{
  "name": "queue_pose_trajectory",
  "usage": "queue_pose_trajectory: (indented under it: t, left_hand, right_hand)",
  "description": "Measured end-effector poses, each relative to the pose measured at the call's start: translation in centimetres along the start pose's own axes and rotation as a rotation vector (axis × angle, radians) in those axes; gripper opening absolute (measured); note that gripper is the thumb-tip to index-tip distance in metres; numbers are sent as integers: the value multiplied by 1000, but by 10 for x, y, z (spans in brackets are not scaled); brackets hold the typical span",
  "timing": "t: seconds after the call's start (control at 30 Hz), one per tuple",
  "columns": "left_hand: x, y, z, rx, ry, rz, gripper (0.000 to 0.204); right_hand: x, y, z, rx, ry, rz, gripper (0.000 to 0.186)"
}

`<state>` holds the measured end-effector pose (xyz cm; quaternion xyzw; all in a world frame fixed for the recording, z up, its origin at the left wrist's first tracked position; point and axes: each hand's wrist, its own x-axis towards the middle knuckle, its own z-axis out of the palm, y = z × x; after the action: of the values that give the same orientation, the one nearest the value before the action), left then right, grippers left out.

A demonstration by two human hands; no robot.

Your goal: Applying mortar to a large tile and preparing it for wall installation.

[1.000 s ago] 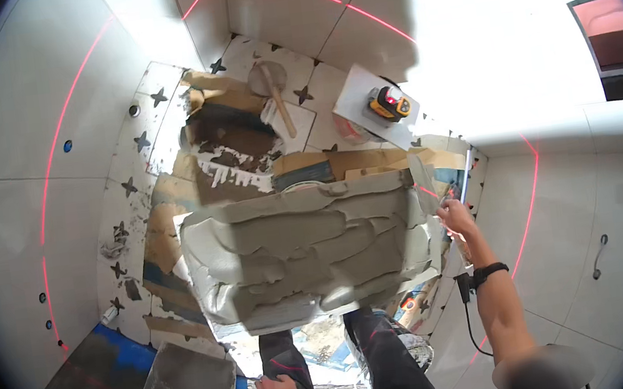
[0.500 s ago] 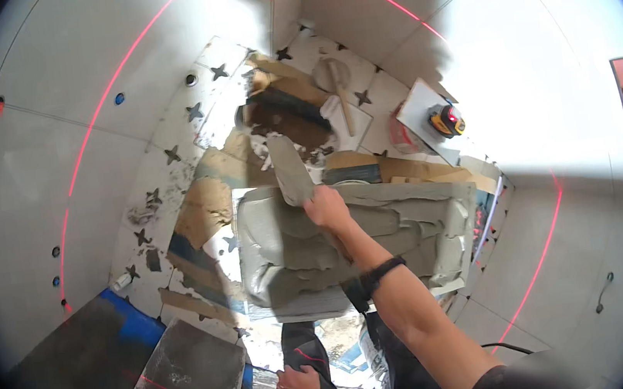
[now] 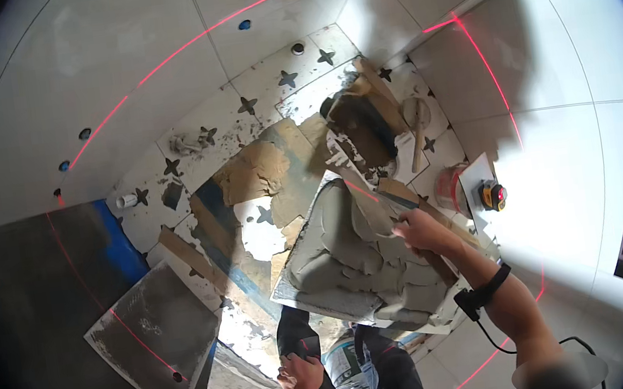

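My right hand (image 3: pixel 426 228) is closed round a trowel (image 3: pixel 364 192), its long blade pointing up and left. Blade and hand are over the far right part of a rectangular slab (image 3: pixel 287 298) tilted in front of my legs. Thick grey mortar (image 3: pixel 346 256) covers the slab's upper face in uneven ridges. A black strap with a small box and cable is round my right wrist. My left hand (image 3: pixel 301 373) rests by my left knee, fingers curled; what they hold, if anything, is hidden.
Beyond the slab lie torn cardboard (image 3: pixel 254 170) and a mortar-smeared bucket (image 3: pixel 362 130). A laser level (image 3: pixel 492 194) sits on a tile over a reddish bucket (image 3: pixel 448 189). Left is a dark square slab (image 3: pixel 154 338). Another bucket (image 3: pixel 341 362) stands between my legs. Cross-shaped spacers (image 3: pixel 247 105) dot the floor.
The view has turned toward the left. The slab now appears angled, further right in view. My right hand and trowel have shifted right over the mortar; my left hand stays by the knee.
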<state>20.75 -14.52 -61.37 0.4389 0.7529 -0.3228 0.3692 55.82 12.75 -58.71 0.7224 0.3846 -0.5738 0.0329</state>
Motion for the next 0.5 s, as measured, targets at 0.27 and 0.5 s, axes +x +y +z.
queue_pose_trajectory:
  t: [0.27,0.5]
  left_hand:
    - [4,9,-9,-42,-40,-32,43]
    - [2,-4,-22,11,7,-41,42]
  right_hand:
    - [148,3,31,-98,235,8,29]
    - [126,-17,23,-151,324,7,30]
